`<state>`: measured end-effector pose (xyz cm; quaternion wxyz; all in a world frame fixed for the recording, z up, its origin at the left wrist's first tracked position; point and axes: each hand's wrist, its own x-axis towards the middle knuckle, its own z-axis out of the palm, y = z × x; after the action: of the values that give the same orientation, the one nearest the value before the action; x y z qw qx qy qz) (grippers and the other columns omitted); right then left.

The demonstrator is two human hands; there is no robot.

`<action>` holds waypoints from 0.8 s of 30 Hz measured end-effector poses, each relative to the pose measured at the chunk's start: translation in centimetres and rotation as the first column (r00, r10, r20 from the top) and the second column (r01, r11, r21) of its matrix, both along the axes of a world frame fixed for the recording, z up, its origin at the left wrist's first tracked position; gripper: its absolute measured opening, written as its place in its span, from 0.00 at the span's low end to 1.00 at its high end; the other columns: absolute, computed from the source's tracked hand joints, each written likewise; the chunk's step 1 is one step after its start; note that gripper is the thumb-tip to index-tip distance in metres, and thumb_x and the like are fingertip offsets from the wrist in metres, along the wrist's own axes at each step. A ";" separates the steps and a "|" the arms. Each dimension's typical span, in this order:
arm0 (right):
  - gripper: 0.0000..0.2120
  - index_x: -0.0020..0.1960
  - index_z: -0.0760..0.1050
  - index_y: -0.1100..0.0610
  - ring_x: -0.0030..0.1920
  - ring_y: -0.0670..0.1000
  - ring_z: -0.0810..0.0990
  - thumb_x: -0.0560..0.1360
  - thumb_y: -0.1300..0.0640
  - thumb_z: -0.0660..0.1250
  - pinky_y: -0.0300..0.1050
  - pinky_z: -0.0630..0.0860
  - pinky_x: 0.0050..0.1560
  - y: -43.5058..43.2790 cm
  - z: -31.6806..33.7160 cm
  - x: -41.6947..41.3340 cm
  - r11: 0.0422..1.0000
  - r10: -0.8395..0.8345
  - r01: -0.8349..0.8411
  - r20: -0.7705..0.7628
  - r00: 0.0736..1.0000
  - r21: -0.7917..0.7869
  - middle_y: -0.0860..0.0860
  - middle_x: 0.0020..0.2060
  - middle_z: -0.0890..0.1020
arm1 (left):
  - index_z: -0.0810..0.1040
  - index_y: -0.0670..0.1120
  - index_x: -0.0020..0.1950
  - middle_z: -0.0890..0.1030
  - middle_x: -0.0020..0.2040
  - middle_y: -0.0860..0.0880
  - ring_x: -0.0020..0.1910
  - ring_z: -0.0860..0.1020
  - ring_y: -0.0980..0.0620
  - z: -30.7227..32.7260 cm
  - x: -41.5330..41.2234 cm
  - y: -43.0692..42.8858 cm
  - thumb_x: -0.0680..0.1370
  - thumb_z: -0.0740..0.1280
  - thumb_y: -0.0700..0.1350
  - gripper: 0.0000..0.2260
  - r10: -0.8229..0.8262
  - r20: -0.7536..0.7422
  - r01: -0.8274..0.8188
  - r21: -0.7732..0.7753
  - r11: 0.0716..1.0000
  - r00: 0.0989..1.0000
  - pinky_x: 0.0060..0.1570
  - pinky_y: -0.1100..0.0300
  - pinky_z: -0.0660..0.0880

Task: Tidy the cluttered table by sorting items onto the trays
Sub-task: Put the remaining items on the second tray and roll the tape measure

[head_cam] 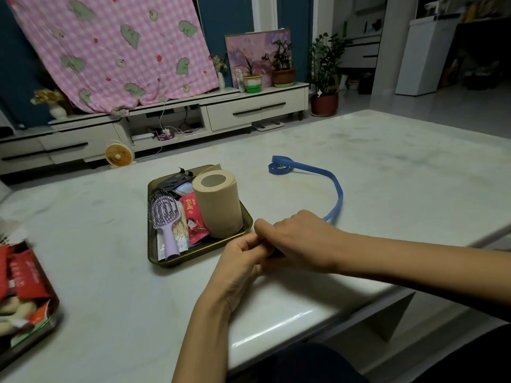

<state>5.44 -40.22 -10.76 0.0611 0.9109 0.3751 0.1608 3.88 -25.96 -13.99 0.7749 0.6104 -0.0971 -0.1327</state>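
Left hand (240, 252), right hand (298, 239) grip strap (338, 194); marble table (387, 161).

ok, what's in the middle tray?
Paper roll, brush, red sachet, stick pack, black item at the back. Under them the tray floor is covered.
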 end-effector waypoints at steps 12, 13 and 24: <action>0.16 0.58 0.73 0.50 0.32 0.38 0.70 0.72 0.50 0.70 0.29 0.65 0.30 -1.2 3.8 -0.5 0.998 0.013 0.021 -0.535 0.845 0.057 0.43 0.33 0.77 | 0.82 0.43 0.49 0.84 0.41 0.44 0.36 0.81 0.52 0.2 -0.1 0.6 0.64 0.73 0.43 0.14 -0.148 0.025 0.146 0.079 0.986 0.989 0.36 0.65 0.76; 0.15 0.57 0.72 0.50 0.32 0.39 0.69 0.72 0.48 0.69 0.31 0.61 0.29 -1.2 3.7 -0.4 0.999 -0.003 0.026 -0.470 0.882 0.041 0.41 0.31 0.73 | 0.81 0.42 0.51 0.83 0.40 0.45 0.34 0.80 0.53 0.2 -0.1 0.5 0.65 0.72 0.43 0.15 -0.127 0.011 0.126 0.065 0.990 0.992 0.35 0.66 0.75; 0.17 0.56 0.63 0.55 0.38 0.58 0.76 0.75 0.45 0.62 0.44 0.52 0.29 -0.1 0.6 -0.3 0.999 -0.027 0.028 0.024 0.999 -0.021 0.54 0.44 0.80 | 0.85 0.45 0.41 0.84 0.40 0.46 0.41 0.81 0.51 -0.4 0.2 -0.1 0.69 0.69 0.43 0.05 0.014 -0.011 -0.014 0.020 1.000 1.000 0.48 0.59 0.78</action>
<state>5.19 -40.28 -10.12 0.0772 0.9133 0.3636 0.1666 4.08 -26.03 -14.44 0.7702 0.6180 -0.0872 -0.1314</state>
